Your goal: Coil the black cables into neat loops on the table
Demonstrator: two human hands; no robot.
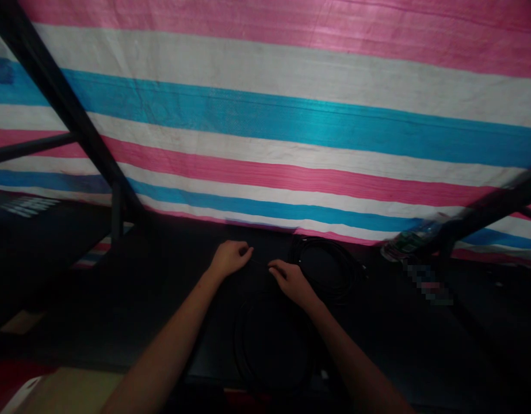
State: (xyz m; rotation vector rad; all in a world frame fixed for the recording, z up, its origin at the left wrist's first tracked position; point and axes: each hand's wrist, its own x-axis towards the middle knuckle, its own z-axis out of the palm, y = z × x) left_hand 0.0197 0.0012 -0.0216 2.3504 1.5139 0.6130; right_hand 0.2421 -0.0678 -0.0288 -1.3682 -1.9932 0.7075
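Note:
My left hand (231,257) and my right hand (291,282) are both closed in a pinch over a dark work surface (161,299). A thin black cable (260,263) runs taut between their fingertips. Below the hands the same black cable lies in a loose coil (243,339) on the surface. A second coil of black cable (329,267) lies just right of my right hand. The light is dim and details of the cable are hard to see.
A pink, white and blue striped tarp (291,115) hangs behind the surface. Black metal frame bars (71,109) cross at the left and right (485,215). A plastic bottle (409,240) lies at the right. A beige box (71,391) sits bottom left.

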